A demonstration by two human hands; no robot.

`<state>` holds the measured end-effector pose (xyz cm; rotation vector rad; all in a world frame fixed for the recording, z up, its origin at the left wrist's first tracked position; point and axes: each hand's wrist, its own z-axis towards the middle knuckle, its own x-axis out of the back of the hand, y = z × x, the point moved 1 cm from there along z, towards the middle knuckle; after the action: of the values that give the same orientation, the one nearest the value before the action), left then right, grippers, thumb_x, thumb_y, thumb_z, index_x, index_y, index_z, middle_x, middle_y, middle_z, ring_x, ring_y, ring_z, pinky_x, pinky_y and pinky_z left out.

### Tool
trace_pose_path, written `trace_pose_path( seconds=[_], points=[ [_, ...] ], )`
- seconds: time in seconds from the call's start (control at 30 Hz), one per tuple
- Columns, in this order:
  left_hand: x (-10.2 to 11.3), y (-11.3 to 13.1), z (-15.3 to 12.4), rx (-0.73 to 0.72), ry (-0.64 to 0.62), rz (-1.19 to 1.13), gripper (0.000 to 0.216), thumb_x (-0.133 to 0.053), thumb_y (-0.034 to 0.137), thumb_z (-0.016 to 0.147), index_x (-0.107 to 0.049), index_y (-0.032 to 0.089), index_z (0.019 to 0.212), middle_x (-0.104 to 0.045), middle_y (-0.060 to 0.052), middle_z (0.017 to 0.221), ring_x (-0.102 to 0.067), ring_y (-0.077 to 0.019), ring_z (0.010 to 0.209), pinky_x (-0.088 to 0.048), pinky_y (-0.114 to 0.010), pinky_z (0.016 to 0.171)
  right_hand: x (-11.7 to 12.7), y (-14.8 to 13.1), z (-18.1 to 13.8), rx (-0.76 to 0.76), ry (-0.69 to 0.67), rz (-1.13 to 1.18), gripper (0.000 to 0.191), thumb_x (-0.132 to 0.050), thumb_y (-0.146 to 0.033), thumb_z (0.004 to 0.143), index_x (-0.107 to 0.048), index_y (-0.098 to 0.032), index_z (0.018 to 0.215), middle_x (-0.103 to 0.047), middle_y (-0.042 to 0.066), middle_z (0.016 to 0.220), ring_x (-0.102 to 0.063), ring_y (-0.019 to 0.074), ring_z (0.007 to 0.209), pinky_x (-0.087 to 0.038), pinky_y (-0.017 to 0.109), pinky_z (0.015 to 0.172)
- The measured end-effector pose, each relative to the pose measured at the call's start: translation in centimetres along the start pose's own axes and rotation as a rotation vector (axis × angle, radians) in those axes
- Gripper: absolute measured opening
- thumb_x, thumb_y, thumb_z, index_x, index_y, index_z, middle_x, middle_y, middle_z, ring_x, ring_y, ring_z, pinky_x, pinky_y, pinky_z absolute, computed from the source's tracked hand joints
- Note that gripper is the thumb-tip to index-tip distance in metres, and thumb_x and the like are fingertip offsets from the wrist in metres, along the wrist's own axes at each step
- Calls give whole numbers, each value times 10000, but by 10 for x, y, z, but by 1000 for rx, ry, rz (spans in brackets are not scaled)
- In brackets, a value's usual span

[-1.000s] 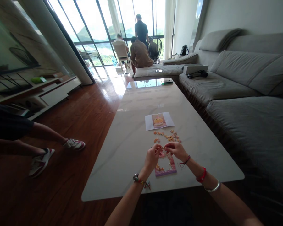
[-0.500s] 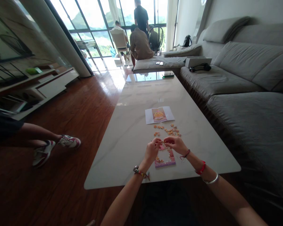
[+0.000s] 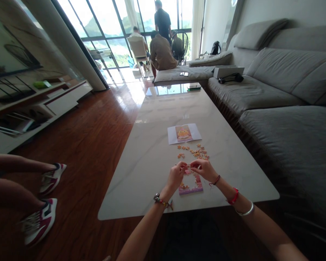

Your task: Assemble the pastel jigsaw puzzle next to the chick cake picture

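At the far edge of a partly built jigsaw puzzle [image 3: 190,189], my left hand [image 3: 178,172] and my right hand [image 3: 203,169] are close together, fingertips pinched. A small puzzle piece [image 3: 189,166] shows between them; which hand bears it more is hard to see. The puzzle has a purple and pink border around a pale, unfilled middle, and my fingers cover part of its upper side. Just beyond my hands lie several loose orange and yellow puzzle pieces [image 3: 201,152]. Farther off is an unfolded sheet [image 3: 184,133] with a picture of a round yellow figure.
The white marble-look table [image 3: 141,159] carries all this, with a dark flat device [image 3: 193,87] at its far end. A grey sofa [image 3: 282,134] runs along the right. On the left, a person's legs in sneakers [image 3: 50,179] stand on the wooden floor. Several people sit or stand by the windows.
The person on the left has shifted, with legs and sneakers now nearer and lower in view. My hands stay almost in place, still pinching at the puzzle's far edge.
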<state>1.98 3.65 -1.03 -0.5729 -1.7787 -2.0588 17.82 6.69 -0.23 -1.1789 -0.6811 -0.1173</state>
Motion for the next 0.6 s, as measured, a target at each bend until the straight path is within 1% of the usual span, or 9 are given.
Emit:
trace_pose_path(
  seconds=[0.13,0.27,0.4,0.6],
  points=[
    [0,0,0,13,13,16,111,-476,213,750,-557,207,825,-635,0,705,-587,-102,601,-444,-195,553,3,5,-1,-38,10,-5,150,-572,-288,692,-620,-174,777,-627,34,717,-561,117,605,-457,230,541],
    [0,2,3,13,16,32,141,-490,219,738,-560,212,861,-637,1,732,-582,-100,601,-449,-202,562,5,6,2,-37,26,-31,143,-580,-275,684,-623,-179,781,-634,32,723,-559,116,599,-456,238,561],
    [-1,5,5,-12,25,66,129,-499,245,737,-570,210,839,-636,-5,746,-576,-100,605,-448,-206,567,4,4,6,-17,15,-53,124,-570,-252,688,-622,-184,778,-627,28,714,-563,116,599,-455,233,557],
    [4,8,8,-65,29,183,125,-486,263,755,-574,206,822,-629,-11,766,-571,-105,623,-436,-214,595,4,0,10,7,23,-75,115,-575,-234,685,-621,-180,775,-620,33,727,-561,121,610,-458,242,567]
  ],
)
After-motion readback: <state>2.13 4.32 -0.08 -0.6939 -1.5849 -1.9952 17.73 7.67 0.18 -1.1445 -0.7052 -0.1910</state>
